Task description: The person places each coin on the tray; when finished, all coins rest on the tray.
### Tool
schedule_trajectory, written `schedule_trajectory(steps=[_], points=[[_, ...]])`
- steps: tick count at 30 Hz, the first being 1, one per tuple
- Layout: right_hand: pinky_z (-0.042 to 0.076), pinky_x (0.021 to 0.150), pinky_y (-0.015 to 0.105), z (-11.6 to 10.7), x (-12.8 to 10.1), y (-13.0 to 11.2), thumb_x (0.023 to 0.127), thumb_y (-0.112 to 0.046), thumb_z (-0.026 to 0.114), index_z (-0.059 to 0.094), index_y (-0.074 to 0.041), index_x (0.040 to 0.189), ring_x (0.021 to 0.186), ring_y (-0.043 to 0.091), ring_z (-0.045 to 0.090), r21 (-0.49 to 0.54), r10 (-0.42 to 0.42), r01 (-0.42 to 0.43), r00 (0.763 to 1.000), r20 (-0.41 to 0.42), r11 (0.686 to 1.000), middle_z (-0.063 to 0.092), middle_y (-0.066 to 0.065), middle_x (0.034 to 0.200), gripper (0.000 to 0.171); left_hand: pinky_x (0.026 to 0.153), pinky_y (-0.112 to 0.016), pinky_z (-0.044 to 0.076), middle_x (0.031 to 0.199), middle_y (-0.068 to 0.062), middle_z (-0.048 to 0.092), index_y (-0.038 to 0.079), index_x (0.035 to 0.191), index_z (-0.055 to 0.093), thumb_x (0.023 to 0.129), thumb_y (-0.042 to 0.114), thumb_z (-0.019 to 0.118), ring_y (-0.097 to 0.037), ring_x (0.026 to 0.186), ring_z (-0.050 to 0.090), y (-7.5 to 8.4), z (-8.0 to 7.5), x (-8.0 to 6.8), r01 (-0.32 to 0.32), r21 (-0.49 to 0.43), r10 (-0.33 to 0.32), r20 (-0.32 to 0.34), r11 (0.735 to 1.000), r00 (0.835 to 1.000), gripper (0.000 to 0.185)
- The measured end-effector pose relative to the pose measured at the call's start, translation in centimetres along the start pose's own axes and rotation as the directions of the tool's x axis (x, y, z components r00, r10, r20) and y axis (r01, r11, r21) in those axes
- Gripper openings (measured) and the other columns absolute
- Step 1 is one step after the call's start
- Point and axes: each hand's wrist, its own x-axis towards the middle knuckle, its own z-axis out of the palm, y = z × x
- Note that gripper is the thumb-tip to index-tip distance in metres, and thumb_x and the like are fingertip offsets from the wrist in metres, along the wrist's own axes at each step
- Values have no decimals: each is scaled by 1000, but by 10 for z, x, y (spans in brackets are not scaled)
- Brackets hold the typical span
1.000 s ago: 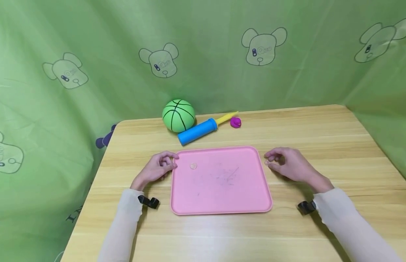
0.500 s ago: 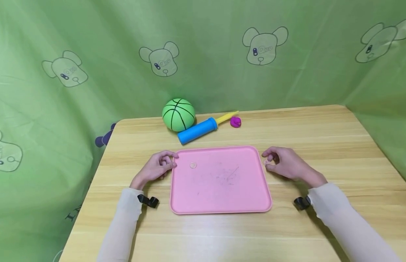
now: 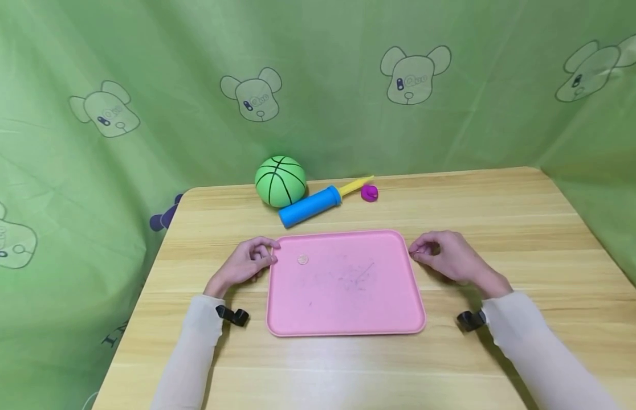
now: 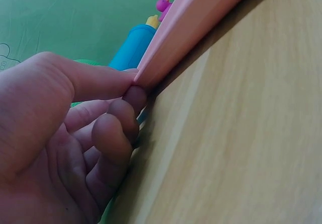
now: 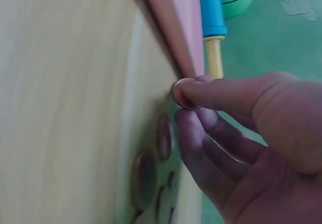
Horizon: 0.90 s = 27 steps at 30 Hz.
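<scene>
A pink tray (image 3: 343, 307) lies flat on the table. My left hand (image 3: 246, 261) pinches its left rim near the far corner, thumb above and fingers below in the left wrist view. Inside the tray, towards the left, lies a single coin (image 3: 302, 259). Beside the right rim, my right hand (image 3: 448, 256) pinches another coin (image 5: 182, 94) between thumb and fingertips, close to the tray wall (image 5: 173, 27). Several loose coins (image 5: 145, 178) lie on the table by that hand in the right wrist view; in the head view the hand hides them.
Behind the tray sit a green ball (image 3: 280, 182), a blue hand pump (image 3: 310, 206) with a yellow nozzle, and a small purple toy duck (image 3: 369, 193). A green curtain (image 3: 328, 142) hangs at the back and sides of the wooden table (image 3: 328, 370).
My right hand has shifted slightly left, up to the tray's right rim, with the pinched coin, which shows less from above now. My left hand has stayed on the left rim.
</scene>
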Motion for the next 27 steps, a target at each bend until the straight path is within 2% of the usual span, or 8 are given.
schedule_trajectory(steps=[6,10,15,19,27], points=[[59,78,19,2,2,-18,99,-11,81,82,-6,110,88,16,71,24,39,-38,998,-53,999,81,5,96,12,47,-22,47,83,-5,65,1,135,67,105,5,71,-10,55,53,-2,1,1,1,-2,-1,4,1000,1000,31],[59,76,20,6,9,-31,99,-15,82,82,-6,113,88,18,72,75,66,-61,996,-64,995,81,7,96,17,47,-22,48,83,-5,65,1,135,67,105,5,70,-10,55,53,-2,0,1,0,-5,0,10,1000,1000,31],[62,68,24,16,21,-43,99,-16,82,80,-6,116,84,21,73,182,104,-97,994,-29,978,80,11,101,20,47,-23,48,83,-6,65,0,134,67,104,4,70,-11,54,53,0,0,1,-12,-7,12,2,1000,1000,31],[63,64,27,28,31,-55,99,-17,82,79,-6,117,81,22,73,225,112,-111,994,5,968,80,13,102,21,47,-23,48,84,-6,65,0,135,67,105,5,71,-10,55,53,0,0,1,-8,2,8,9,1000,1000,31],[61,82,26,64,59,-87,98,-14,82,80,-8,109,89,18,72,231,36,-39,999,15,972,80,8,98,12,46,-23,47,85,-6,65,-1,136,65,105,5,70,-10,55,53,1,-1,-1,-12,-1,12,18,1000,1000,33]])
